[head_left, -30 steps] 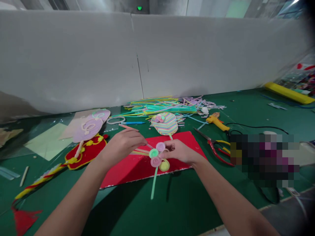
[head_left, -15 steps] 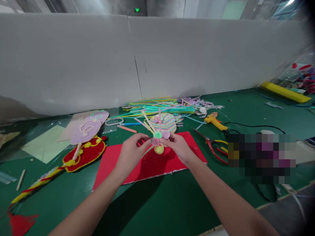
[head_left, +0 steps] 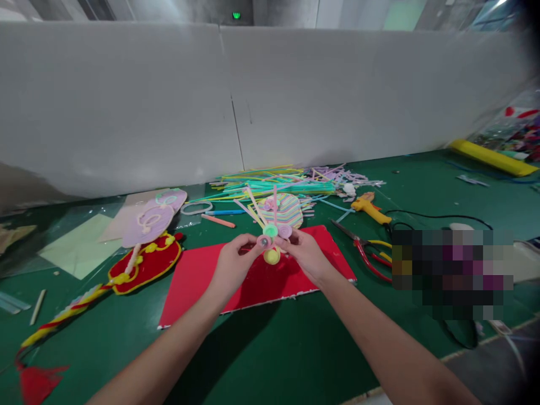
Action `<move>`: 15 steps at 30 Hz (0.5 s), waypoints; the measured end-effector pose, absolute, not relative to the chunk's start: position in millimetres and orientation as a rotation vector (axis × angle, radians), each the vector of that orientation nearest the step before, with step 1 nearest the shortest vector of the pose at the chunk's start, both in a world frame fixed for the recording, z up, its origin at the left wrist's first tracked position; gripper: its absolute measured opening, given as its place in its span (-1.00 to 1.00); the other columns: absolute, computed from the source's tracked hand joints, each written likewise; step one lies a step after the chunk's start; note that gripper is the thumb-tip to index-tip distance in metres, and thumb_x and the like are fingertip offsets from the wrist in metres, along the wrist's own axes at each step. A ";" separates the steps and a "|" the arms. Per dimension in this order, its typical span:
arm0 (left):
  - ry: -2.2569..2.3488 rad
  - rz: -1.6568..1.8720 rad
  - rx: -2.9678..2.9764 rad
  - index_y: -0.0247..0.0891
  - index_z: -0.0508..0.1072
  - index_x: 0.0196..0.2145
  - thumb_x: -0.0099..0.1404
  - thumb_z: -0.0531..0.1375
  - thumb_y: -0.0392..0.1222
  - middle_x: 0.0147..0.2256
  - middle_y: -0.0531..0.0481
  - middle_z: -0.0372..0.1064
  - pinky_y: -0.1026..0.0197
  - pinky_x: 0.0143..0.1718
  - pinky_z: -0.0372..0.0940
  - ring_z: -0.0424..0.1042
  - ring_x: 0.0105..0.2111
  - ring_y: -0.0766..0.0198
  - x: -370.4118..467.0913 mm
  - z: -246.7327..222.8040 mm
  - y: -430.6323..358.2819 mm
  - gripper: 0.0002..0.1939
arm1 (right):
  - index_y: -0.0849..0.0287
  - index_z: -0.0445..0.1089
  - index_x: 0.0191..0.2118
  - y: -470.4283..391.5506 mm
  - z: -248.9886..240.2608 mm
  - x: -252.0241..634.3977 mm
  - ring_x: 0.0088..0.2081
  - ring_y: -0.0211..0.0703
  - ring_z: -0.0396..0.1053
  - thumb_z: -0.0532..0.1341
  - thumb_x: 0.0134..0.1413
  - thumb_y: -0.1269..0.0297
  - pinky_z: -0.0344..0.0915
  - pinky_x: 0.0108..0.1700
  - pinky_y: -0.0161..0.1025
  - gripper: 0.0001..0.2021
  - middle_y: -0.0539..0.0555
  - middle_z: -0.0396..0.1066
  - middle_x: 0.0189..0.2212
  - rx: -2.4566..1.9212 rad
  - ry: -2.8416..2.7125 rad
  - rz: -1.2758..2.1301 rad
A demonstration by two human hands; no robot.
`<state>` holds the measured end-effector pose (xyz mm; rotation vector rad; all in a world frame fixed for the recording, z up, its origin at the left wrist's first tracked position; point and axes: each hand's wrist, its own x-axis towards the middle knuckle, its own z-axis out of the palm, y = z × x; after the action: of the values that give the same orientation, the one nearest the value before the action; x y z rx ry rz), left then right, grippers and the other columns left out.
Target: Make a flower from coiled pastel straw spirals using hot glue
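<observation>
Between my two hands is a small bunch of rolled pastel coils (head_left: 270, 231) in green, purple, pink and yellow, with thin pale stems standing up behind them. My left hand (head_left: 236, 263) pinches the pink coil side with thumb and forefinger. A small shiny round spot (head_left: 265, 242) shows on the pink coil. From the other side, my right hand (head_left: 309, 253) grips the bunch just below the purple coil. The yellow coil hangs lowest. Under the hands lies a red board (head_left: 192, 281). Fingertips hide where the coils join.
Behind the board lie a striped round piece (head_left: 289, 211) and a heap of pastel strips (head_left: 278, 183). Pliers (head_left: 358, 244) and a yellow glue gun (head_left: 371, 210) rest at right. A red tasselled ornament (head_left: 145, 264) and lilac discs (head_left: 154, 219) lie at left. A white partition (head_left: 126, 107) stands behind.
My left hand has shifted slightly right, closer to the coils. The shiny spot on the pink coil shows clearly now. A pale stem seen pointing down-left is out of sight. My right hand stays put.
</observation>
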<state>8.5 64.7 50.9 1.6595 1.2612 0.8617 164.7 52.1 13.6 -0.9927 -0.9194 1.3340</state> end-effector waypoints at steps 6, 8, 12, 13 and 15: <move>1.303 0.906 1.607 -0.27 0.40 -0.52 0.08 0.18 0.06 -0.50 0.06 0.38 0.31 -0.40 0.16 0.32 -0.42 0.28 10.6 48.9 63.8 -0.70 | 0.19 0.43 -0.33 51.4 12.6 163.1 -0.33 -0.24 0.30 0.35 -0.24 0.22 0.19 -0.26 -0.27 -0.74 0.00 0.41 -0.39 -0.985 -0.867 1.349; 1.296 0.920 1.575 -0.27 0.40 -0.53 0.06 0.20 0.06 -0.51 0.06 0.37 0.31 -0.40 0.16 0.32 -0.42 0.28 11.1 48.6 63.6 -0.69 | 0.20 0.42 -0.35 50.9 13.0 162.9 -0.37 -0.26 0.28 0.35 -0.25 0.21 0.18 -0.29 -0.28 -0.74 -0.01 0.40 -0.42 -0.994 -0.866 1.338; 1.286 0.939 1.520 -0.28 0.39 -0.54 0.06 0.20 0.04 -0.51 0.06 0.36 0.31 -0.39 0.16 0.32 -0.42 0.28 12.1 46.9 62.4 -0.70 | 0.21 0.40 -0.41 51.0 13.0 161.3 -0.44 -0.31 0.23 0.35 -0.25 0.21 0.15 -0.37 -0.31 -0.76 -0.05 0.34 -0.50 -1.020 -0.860 1.296; 1.289 0.948 1.511 -0.28 0.40 -0.53 0.07 0.20 0.03 -0.51 0.06 0.36 0.31 -0.39 0.16 0.32 -0.42 0.28 12.3 46.1 62.0 -0.71 | 0.21 0.40 -0.41 51.3 12.6 160.6 -0.44 -0.31 0.23 0.35 -0.25 0.21 0.16 -0.37 -0.31 -0.76 -0.05 0.34 -0.50 -1.018 -0.859 1.287; 1.296 0.972 1.501 -0.28 0.40 -0.52 0.09 0.18 0.02 -0.50 0.05 0.36 0.31 -0.39 0.16 0.32 -0.41 0.28 12.7 44.2 61.1 -0.72 | 0.21 0.41 -0.39 51.9 11.5 159.2 -0.40 -0.29 0.26 0.35 -0.24 0.23 0.19 -0.33 -0.30 -0.77 -0.03 0.35 -0.47 -0.999 -0.850 1.276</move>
<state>12.7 61.1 44.2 1.5006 1.2957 0.9717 159.2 51.9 11.5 -0.9995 -0.8496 1.2760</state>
